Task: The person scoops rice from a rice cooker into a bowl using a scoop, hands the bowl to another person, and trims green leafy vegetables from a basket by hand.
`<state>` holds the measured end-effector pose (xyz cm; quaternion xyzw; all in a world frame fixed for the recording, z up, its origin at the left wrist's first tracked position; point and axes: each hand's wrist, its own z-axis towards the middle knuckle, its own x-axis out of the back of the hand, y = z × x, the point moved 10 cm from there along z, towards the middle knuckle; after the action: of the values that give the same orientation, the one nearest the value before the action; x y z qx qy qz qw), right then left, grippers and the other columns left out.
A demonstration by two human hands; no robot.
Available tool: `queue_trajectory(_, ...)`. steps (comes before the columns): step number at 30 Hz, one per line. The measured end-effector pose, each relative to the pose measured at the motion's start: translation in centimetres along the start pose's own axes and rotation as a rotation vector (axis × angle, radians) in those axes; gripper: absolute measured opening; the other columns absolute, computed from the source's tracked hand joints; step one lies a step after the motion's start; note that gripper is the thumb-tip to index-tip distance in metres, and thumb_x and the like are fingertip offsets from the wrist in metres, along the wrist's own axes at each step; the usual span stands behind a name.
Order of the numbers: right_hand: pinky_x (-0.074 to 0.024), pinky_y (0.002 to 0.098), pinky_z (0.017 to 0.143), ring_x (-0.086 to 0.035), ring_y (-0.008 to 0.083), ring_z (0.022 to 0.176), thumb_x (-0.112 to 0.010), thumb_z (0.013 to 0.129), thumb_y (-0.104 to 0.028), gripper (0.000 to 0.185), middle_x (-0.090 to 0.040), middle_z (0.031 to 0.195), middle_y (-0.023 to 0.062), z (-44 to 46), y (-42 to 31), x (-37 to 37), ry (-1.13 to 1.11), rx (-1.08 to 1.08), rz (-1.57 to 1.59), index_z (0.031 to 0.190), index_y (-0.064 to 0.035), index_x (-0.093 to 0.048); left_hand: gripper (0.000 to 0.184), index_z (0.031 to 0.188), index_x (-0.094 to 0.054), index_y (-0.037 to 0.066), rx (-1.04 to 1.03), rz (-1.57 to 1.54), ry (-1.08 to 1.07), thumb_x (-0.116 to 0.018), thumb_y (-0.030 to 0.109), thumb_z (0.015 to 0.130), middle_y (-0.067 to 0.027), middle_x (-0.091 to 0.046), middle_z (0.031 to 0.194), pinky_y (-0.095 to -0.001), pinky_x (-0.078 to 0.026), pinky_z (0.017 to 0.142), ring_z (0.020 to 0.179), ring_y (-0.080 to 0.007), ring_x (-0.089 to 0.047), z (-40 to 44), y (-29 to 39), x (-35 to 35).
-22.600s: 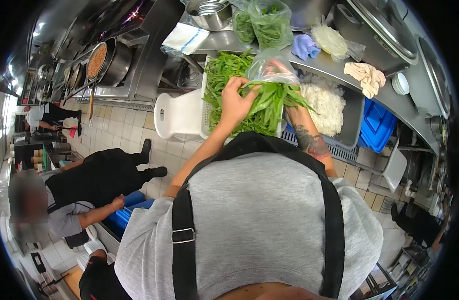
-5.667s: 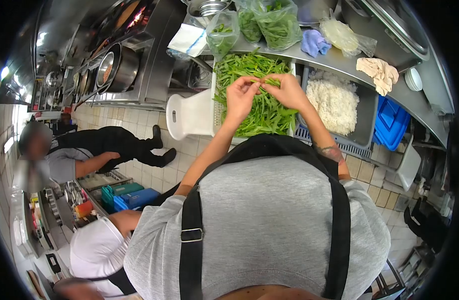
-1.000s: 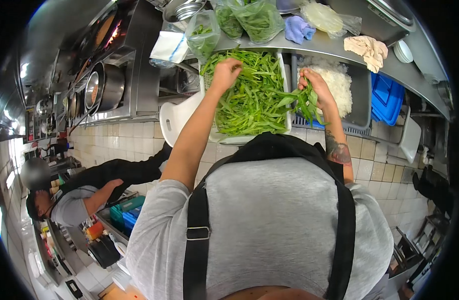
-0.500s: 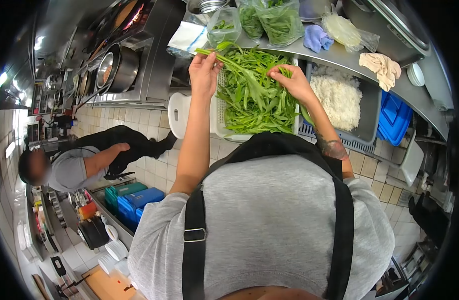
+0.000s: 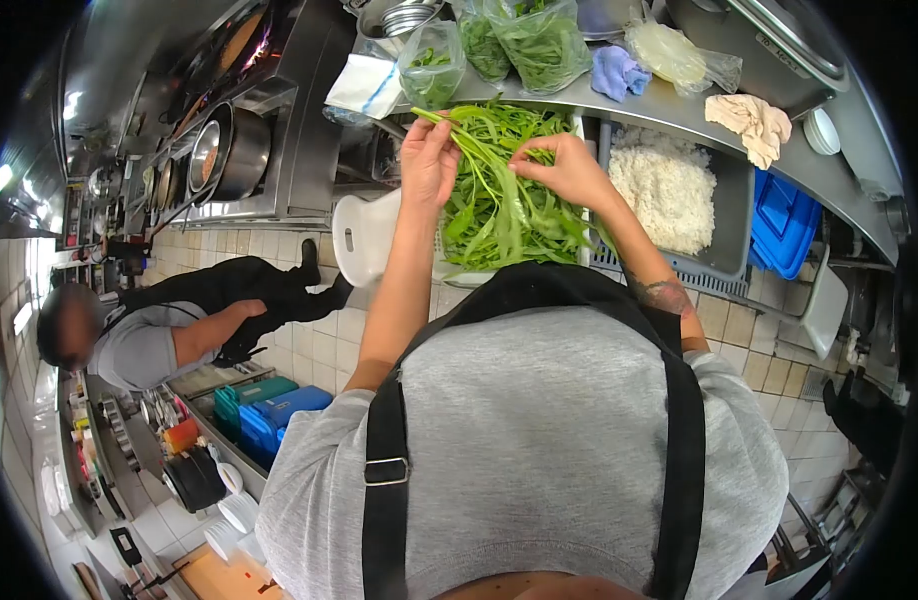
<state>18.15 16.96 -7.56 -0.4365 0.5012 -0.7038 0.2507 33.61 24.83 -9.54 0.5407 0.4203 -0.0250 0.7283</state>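
A white basket in front of me is heaped with leafy greens that look like water spinach. Above its left side, my left hand pinches the stem ends of long water spinach stalks, whose leaves hang to the right over the heap. My right hand is over the right half of the basket, thumb and forefinger closed on a leafy part of the greens. Exactly which piece the right fingertips grip is partly hidden.
White rice fills part of a grey bin on the right. Along the steel counter lie bagged greens, a blue cloth and a beige cloth. Left are a stove pot and another person.
My left hand has moved slightly right and down with the stalks. My right hand has shifted left, closer to it. The other person's legs have moved apart.
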Motion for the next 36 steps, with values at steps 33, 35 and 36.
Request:
queue_trajectory(33,-0.0427,0.022,0.057,-0.053,0.0078,0.062,-0.055,0.086,-0.015,0.015,-0.062,0.071,0.0032,-0.6,11.6,5.1,0.421,-0.205,0.639,0.093,-0.0037,-0.063,0.012,0.083,-0.052,0.0,0.144,0.312,0.259,-0.063,0.004,0.081,-0.0123,-0.063,0.072,-0.0247,-0.049,0.05,0.056,-0.015,-0.06,-2.1,1.6,2.4)
queue_trajectory(35,-0.043,0.0232,0.055,-0.054,0.0085,0.062,-0.054,0.088,-0.016,0.017,-0.061,0.07,0.0031,-1.6,10.4,7.1,0.468,-0.243,0.655,0.099,-0.004,-0.06,0.011,0.082,-0.052,-0.001,0.104,0.366,0.338,-0.063,0.004,0.081,-0.0123,-0.062,0.07,-0.0242,-0.049,0.048,0.054,-0.0153,-0.06,-2.2,2.6,3.6)
queue_trajectory(36,-0.0432,0.0236,0.055,-0.054,0.0087,0.062,-0.055,0.089,-0.017,0.018,-0.061,0.07,0.0036,-2.0,10.1,8.5,0.482,-0.215,0.587,0.101,-0.0041,-0.059,0.011,0.081,-0.053,-0.001,0.086,0.393,0.376,-0.062,0.004,0.081,-0.0124,-0.062,0.07,-0.0239,-0.048,0.046,0.053,-0.0155,-0.061,-2.2,2.8,4.1)
